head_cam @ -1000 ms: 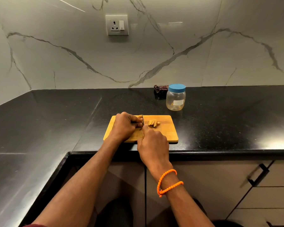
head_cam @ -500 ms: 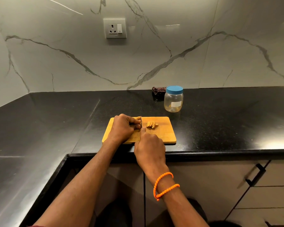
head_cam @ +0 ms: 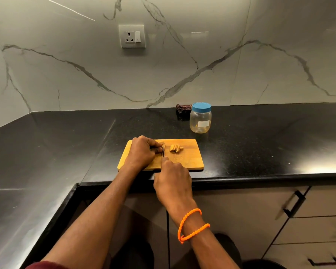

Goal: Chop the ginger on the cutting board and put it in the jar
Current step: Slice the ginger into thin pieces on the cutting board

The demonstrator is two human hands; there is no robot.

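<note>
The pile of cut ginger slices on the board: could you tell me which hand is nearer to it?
Left. The left hand lies on the cutting board just left of the ginger slices, the knife between them. The right hand grips the knife handle nearer the counter edge.

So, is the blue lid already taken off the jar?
No, the blue lid sits on top of the jar, which stands closed behind the cutting board.

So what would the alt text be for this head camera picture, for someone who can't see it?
A person slices ginger on a wooden cutting board: the left hand holds the piece, the right hand grips a knife, and cut slices lie beside the blade. A blue-lidded jar stands closed behind the board on a black counter.
</note>
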